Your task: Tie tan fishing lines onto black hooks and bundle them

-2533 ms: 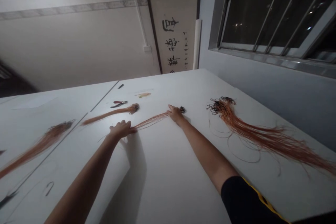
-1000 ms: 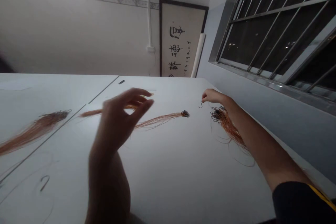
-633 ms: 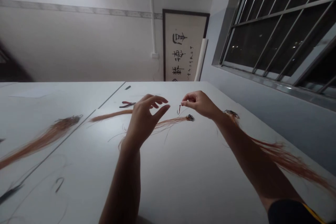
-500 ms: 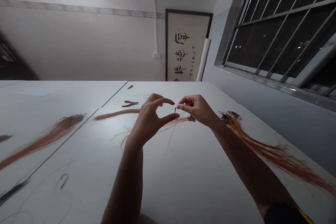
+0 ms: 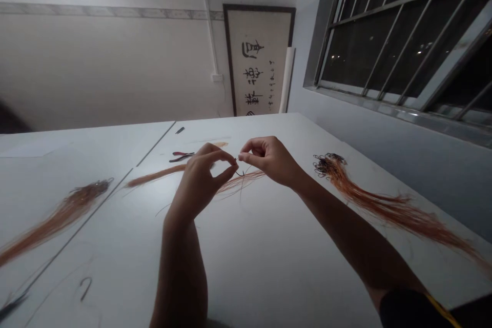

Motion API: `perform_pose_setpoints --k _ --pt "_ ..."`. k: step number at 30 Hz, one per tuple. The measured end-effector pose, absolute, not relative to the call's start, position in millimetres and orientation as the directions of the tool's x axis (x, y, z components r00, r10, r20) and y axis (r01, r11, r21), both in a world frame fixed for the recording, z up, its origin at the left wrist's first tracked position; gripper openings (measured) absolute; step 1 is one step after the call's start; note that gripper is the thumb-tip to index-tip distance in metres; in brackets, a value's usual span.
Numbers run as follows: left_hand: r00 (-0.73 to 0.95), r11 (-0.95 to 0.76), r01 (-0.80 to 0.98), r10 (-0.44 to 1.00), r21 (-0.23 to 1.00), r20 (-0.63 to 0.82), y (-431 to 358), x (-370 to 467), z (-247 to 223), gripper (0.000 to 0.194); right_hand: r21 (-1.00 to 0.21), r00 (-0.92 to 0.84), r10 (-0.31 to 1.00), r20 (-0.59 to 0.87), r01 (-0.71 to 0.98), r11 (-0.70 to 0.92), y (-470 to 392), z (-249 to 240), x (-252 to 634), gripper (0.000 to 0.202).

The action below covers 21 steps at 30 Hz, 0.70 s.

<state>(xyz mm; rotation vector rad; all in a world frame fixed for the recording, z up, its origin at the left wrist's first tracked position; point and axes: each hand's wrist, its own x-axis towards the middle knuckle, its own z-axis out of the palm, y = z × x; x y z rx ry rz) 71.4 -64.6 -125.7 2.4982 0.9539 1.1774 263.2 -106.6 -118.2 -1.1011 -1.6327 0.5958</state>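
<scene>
Above the white table (image 5: 269, 246), my left hand (image 5: 205, 177) is closed in a pinch on a small dark hook (image 5: 241, 174), whose bend hangs below the fingertips. Close beside it, my right hand (image 5: 265, 159) is closed too, thumb against forefinger, at the upper end of the hook; whatever it pinches is too small to make out. A thin line hangs under the hands. Behind and below them lie loose orange strands (image 5: 246, 179), partly hidden by my hands.
Orange bundles with dark hooks lie at the right (image 5: 346, 179) and left (image 5: 77, 205). Another orange bundle (image 5: 154, 177) and red-and-black pliers (image 5: 180, 156) are beyond my left hand. A single large hook (image 5: 85, 287) lies front left. A barred window (image 5: 403, 36) is at right.
My left thumb and forefinger were apart and have now closed at the hook. Its bend now shows below them. The view has shifted, so both hands appear further left.
</scene>
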Motion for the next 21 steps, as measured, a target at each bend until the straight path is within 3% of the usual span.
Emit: perform_pose_setpoints --k 9,14,21 --pt "0.376 -0.787 0.558 0.524 0.265 0.764 -72 68 -125 0.009 -0.846 -0.124 0.881 0.457 0.247 0.473 -113 -132 266 0.017" --pt "0.372 -0.714 0.699 0.422 0.049 0.827 -83 76 -126 0.008 -0.854 -0.131 0.870 0.475 0.171 0.491 -113 -130 270 0.023" --pt "0.398 -0.668 0.737 0.303 -0.106 0.866 -105 79 -120 0.013 -0.926 -0.232 0.904 0.358 0.037 0.376 -111 -142 262 0.027"
